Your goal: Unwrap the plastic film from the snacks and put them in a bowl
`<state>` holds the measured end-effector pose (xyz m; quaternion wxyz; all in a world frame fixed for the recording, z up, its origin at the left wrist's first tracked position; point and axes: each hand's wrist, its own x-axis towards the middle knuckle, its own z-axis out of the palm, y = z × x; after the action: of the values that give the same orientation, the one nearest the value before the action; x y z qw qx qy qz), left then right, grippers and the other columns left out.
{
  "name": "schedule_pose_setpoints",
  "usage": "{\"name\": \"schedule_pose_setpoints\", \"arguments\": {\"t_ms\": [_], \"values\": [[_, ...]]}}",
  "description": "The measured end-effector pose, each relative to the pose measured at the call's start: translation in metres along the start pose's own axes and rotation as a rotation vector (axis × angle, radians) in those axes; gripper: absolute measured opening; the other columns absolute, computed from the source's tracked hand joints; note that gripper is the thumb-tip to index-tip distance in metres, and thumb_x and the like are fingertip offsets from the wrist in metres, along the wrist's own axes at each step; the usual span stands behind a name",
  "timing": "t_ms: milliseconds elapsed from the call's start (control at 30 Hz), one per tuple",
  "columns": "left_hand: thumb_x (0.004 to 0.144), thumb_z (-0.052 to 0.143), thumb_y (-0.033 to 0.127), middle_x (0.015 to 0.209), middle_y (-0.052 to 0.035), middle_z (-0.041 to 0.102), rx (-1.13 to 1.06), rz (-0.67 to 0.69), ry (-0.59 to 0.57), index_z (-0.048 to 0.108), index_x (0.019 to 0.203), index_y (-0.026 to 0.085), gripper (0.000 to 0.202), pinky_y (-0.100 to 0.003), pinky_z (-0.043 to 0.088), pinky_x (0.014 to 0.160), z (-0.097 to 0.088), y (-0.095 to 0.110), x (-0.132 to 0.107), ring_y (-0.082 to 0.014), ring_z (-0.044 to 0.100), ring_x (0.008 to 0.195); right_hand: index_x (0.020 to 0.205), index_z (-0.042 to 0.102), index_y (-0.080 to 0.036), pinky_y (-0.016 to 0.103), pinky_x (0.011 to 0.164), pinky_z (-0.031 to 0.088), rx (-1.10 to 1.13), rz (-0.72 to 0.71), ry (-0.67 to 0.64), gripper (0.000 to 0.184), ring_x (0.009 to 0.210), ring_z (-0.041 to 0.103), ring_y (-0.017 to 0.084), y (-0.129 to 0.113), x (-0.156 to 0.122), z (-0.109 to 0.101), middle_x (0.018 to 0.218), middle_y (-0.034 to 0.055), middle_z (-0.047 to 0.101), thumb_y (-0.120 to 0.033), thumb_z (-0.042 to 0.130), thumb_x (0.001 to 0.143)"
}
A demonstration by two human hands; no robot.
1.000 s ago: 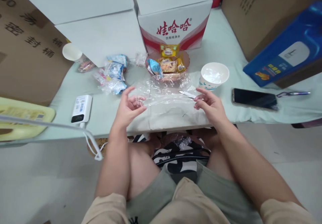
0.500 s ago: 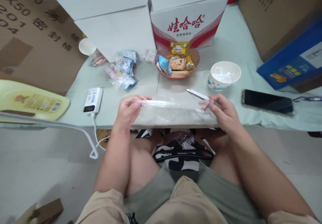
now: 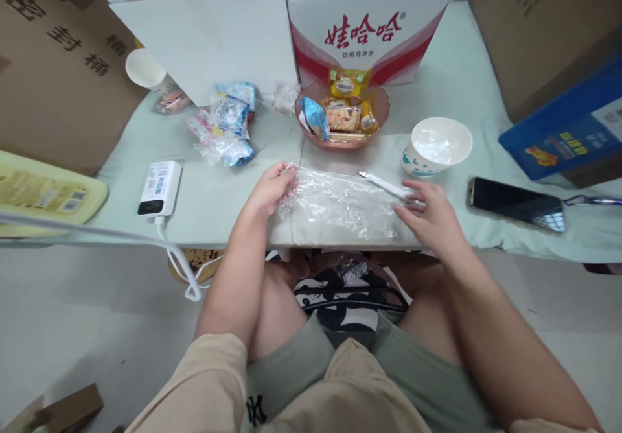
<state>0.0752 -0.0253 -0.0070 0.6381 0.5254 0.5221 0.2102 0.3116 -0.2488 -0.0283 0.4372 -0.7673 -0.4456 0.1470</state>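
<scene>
A clear, crinkled plastic bag [image 3: 340,203] lies spread along the table's front edge. My left hand [image 3: 273,188] pinches its upper left corner between thumb and fingers. At the bag's right end my right hand [image 3: 427,216] has its thumb and fingers apart, with no grip on the plastic visible. A slim white pen [image 3: 383,184] with a dark tip lies behind the bag's right part, and its near end reaches my right fingers. Behind the pen stands a paper cup [image 3: 435,144] with a blue pattern and something clear inside.
Wrapped snacks fill a pinkish glass bowl [image 3: 343,141] before a white carton [image 3: 359,37]. Left are crumpled wrappers [image 3: 228,122], a tipped paper cup [image 3: 146,70], a cabled power bank [image 3: 160,188] and a yellow bottle [image 3: 48,190]. A phone [image 3: 515,205] and blue box [image 3: 564,131] are right.
The bag, earlier stretched taut between both hands, now lies spread on the table. My left hand has moved right and away from me; my right hand's fingers have opened off the plastic.
</scene>
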Motion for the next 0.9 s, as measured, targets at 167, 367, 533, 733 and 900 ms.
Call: {"name": "schedule_pose_setpoints", "arguments": {"t_ms": [167, 367, 533, 733, 900], "values": [[0.07, 0.078, 0.013, 0.075, 0.001, 0.067, -0.119, 0.004, -0.138, 0.057, 0.117, 0.021, 0.052, -0.017, 0.041, 0.049, -0.015, -0.007, 0.005, -0.0073, 0.058, 0.052, 0.126, 0.064, -0.027, 0.056, 0.109, 0.048, -0.1, -0.375, -0.124, 0.038, 0.125, 0.06, 0.033, -0.017, -0.003, 0.013, 0.13, 0.0133, 0.065, -0.036, 0.065, 0.089], [0.059, 0.079, 0.002, 0.095, -0.0024, 0.071, -0.156, 0.069, -0.251, 0.047, 0.143, 0.027, 0.093, -0.02, 0.05, 0.062, -0.023, -0.014, -0.001, -0.0089, 0.066, 0.067, 0.111, 0.075, -0.025, 0.062, 0.107, 0.047, -0.258, -0.494, -0.581, 0.027, 0.128, 0.058, 0.037, -0.016, -0.008, 0.036, 0.133, 0.0129, 0.067, -0.027, 0.062, 0.088], [0.067, 0.079, 0.013, 0.084, -0.0014, 0.07, -0.121, 0.038, -0.262, 0.059, 0.127, 0.022, 0.065, -0.015, 0.039, 0.049, -0.018, -0.011, -0.009, -0.0059, 0.058, 0.057, 0.112, 0.076, -0.03, 0.058, 0.104, 0.05, -0.002, -0.453, -0.659, 0.028, 0.129, 0.058, 0.035, -0.033, -0.021, 0.007, 0.143, 0.0114, 0.06, -0.043, 0.062, 0.092], [0.059, 0.086, 0.019, 0.085, -0.0026, 0.072, -0.203, 0.033, -0.563, 0.058, 0.122, 0.024, 0.069, -0.018, 0.035, 0.045, -0.007, -0.007, -0.018, -0.0064, 0.054, 0.051, 0.127, 0.061, -0.035, 0.053, 0.112, 0.046, 0.405, -0.128, -0.203, 0.044, 0.134, 0.055, 0.031, -0.029, -0.004, 0.007, 0.14, 0.0089, 0.06, -0.057, 0.064, 0.088], [0.055, 0.092, 0.021, 0.09, -0.0049, 0.074, -0.134, 0.019, -0.733, 0.058, 0.125, 0.025, 0.078, -0.022, 0.046, 0.052, 0.008, -0.001, -0.022, -0.0111, 0.063, 0.058, 0.106, 0.065, -0.025, 0.041, 0.081, 0.061, 0.519, -0.02, -0.774, 0.044, 0.094, 0.07, 0.023, -0.036, 0.019, 0.045, 0.103, 0.0056, 0.073, -0.049, 0.082, 0.073]]}}
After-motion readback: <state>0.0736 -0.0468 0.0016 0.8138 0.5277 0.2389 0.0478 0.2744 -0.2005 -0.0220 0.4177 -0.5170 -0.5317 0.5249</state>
